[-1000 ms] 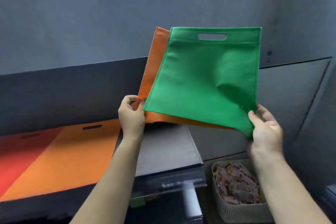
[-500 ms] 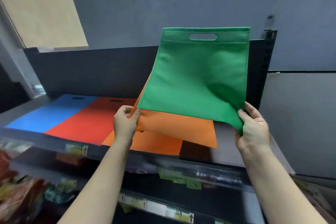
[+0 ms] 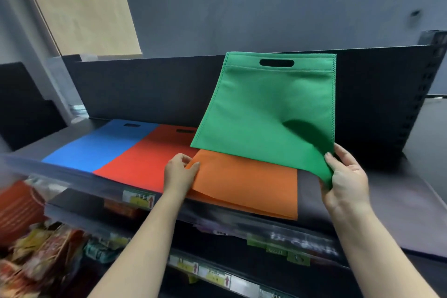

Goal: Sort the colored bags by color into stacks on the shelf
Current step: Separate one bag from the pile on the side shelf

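Green bag: held up in the air over the shelf, handle cut-out at the top, bottom right corner pinched; nearly upright, leaning back toward the rear panel.
Right hand: clenched on the green bag's lower right corner, thumb in front of the fabric, fingers behind.
Left hand: resting on the near left corner of the orange bags; fingertips bent onto the fabric, looks like pressing or a light pinch, cannot tell which.
Orange bags: flat on the shelf, several layers visible at the front edge, directly below the green bag.
Red bag: flat, touching the orange stack on its left.
Blue bag: flat, leftmost, touching the red.
Shelf: bare dark surface to the right of the orange stack, right beside and behind the right hand.
Key relation: free spot lies to the right of the orange stack, on the right hand's side; left hand well apart from it.
Long axis: green bag's handle edge toward the back panel, same way as the bags already laid.
Likely next move: shift the green bag rightward and lower it flat, handle to the back, clear of the orange edge.
Risk: limp fabric held by one corner, apt to fold or land overlapping the orange.
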A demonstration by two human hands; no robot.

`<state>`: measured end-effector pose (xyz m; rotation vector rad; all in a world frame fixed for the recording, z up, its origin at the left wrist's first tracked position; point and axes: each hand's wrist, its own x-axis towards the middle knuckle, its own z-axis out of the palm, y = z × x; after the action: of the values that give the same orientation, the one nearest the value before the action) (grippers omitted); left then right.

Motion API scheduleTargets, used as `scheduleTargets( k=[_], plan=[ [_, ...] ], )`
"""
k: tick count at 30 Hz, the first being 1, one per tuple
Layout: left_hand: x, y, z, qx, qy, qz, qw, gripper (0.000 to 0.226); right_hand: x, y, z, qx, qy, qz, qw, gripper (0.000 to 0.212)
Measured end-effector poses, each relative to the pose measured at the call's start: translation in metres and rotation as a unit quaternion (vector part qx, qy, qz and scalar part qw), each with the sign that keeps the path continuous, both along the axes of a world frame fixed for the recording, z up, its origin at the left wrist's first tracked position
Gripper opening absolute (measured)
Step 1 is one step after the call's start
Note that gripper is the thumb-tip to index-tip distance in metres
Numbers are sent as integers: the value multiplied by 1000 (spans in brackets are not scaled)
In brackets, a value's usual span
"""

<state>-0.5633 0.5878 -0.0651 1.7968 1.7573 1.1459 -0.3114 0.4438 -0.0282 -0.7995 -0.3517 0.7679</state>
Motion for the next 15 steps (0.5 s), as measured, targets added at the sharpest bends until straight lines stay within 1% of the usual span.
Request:
scheduleTargets(
  k=[4,6,7,8,9,10,11,12,13,14,15],
  plan=[
    [-6,-4,2,-21,23,-15,999,21,-12,5,-2,4,-13,16,1000,25],
    [-12,-12,8,-9,17,-9,1000,23,-19,9,-3,3,-19,25,1000,24],
    [-16,-18,14,0,0,1,1000,22,-23,12,-3,2,-21,32,999,25],
    [-22,-25,20,6,-48,7,999,20,-29,16,-4,1,-23,42,999,26],
    [-29,-34,29,3,-136,1,991,22,-37,20,-4,0,-26,55,998,27],
    [-36,-45,38,-9,-251,-18,968,28,-46,25,-5,-1,-29,68,997,27],
    [-46,-56,46,-23,-358,-48,932,36,-57,30,-7,-2,-34,81,996,28],
    [-58,-67,52,-27,-434,-81,897,46,-69,34,-8,-1,-40,92,995,29],
    [-70,-75,56,-27,-475,-107,873,55,-82,39,-9,1,-47,105,993,29],
    [-84,-82,59,-23,-486,-123,865,59,-96,43,-9,4,-55,119,991,29],
    [-97,-89,62,-16,-485,-126,865,58,-110,47,-10,6,-61,133,989,29]
  ],
)
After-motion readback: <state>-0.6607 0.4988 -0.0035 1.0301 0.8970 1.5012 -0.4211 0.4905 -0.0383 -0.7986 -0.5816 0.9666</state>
